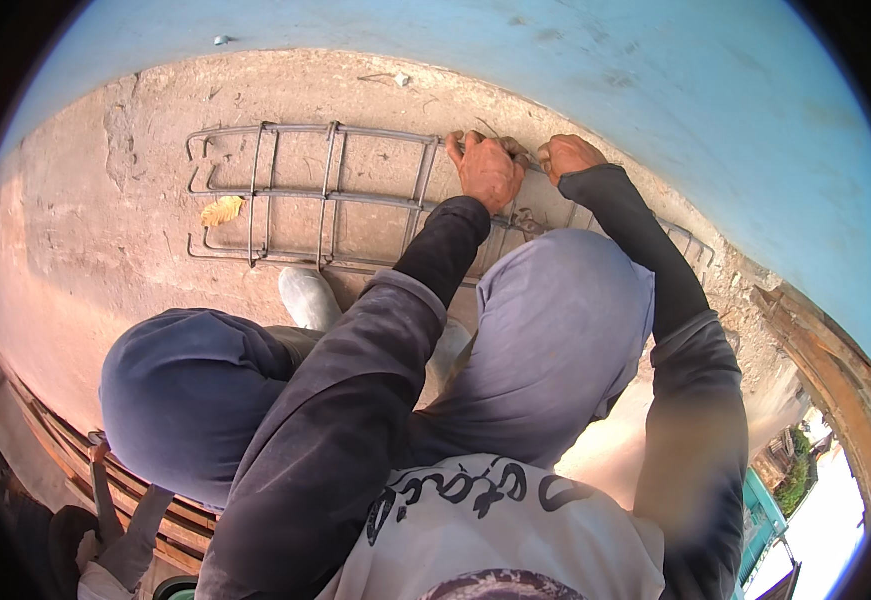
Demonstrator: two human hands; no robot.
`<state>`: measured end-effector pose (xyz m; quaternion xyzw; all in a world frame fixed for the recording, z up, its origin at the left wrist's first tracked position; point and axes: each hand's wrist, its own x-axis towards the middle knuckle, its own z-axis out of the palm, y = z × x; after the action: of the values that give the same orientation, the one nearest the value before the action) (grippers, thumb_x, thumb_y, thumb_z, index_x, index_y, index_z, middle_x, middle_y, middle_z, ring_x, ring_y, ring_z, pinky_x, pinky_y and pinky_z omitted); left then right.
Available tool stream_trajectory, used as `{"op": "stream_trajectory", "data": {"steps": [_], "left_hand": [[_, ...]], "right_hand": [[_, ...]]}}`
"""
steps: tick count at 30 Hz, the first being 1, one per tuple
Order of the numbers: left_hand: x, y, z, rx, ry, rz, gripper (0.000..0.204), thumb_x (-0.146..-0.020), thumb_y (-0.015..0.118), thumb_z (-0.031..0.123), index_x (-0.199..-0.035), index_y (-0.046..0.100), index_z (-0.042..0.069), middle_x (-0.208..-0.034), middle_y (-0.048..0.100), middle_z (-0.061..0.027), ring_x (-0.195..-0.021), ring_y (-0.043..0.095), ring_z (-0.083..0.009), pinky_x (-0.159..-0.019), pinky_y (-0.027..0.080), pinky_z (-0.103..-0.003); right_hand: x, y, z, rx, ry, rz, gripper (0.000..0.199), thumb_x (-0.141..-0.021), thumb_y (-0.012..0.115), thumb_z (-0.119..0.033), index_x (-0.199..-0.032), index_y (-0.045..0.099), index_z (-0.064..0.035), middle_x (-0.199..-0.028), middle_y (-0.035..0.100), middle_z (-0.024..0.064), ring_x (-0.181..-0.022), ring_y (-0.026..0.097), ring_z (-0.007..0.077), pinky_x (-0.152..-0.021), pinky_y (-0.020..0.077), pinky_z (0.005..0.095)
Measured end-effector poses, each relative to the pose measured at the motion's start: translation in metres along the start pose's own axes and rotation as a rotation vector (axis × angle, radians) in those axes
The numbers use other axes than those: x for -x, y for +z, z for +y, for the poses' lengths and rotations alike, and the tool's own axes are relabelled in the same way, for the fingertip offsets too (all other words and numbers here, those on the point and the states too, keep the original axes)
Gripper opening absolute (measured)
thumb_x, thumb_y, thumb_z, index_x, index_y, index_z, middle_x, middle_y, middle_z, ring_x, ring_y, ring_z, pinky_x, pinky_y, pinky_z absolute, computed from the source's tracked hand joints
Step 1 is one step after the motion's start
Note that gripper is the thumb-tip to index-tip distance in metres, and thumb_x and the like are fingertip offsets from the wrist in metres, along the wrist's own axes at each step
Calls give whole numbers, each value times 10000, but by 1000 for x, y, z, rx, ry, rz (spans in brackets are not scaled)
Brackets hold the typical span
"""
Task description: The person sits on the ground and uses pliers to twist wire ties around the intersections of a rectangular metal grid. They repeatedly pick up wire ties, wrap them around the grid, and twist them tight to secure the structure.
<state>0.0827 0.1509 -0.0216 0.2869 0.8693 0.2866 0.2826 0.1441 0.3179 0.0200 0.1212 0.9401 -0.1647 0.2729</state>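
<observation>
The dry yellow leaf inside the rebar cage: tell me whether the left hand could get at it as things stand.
Probably yes. The left hand grips the top bar of the rebar cage, well apart from the dry leaf. The leaf lies behind widely spaced bars, with nothing else covering it.

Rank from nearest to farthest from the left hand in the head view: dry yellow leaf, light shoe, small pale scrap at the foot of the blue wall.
Measured from the left hand, which grips the top bar of the rebar cage:
1. Light shoe, below and to its left, by the cage's near edge.
2. Dry yellow leaf, farther left, inside the cage.
3. Small pale scrap, far upper left, at the foot of the blue wall.
</observation>
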Motion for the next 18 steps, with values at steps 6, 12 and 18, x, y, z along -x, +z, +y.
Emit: {"op": "stream_trajectory", "data": {"steps": [6, 12, 18], "left_hand": [[4, -9, -2, 74, 30, 36, 239, -863, 639, 339, -1012, 776, 211, -902, 725, -31, -1162, 492, -263, -1141, 67, -574], [0, -8, 9, 84, 50, 4, 234, -881, 635, 359, -990, 778, 208, -869, 719, -24, -1144, 498, -242, -1129, 77, -547], [5, -20, -4, 39, 27, -59, 282, -877, 670, 373, -1041, 755, 161, -883, 711, -62, -1157, 502, -256, -1122, 96, -565]], "right_hand": [[-12, -43, -37, -332, 265, -134, 224, -822, 649, -175, -964, 723, -20, -956, 699, 177, -912, 665, 309, -814, 499, 377], [-27, -42, -21, -173, 347, -100, 258, -860, 666, -223, -1044, 727, -53, -1067, 700, 129, -1009, 648, 267, -919, 476, 345], [93, -124, -54, -947, 166, 143, 275, -957, 583, -252, -1153, 697, -94, -950, 702, 76, -886, 657, 163, -781, 520, 354]]}}
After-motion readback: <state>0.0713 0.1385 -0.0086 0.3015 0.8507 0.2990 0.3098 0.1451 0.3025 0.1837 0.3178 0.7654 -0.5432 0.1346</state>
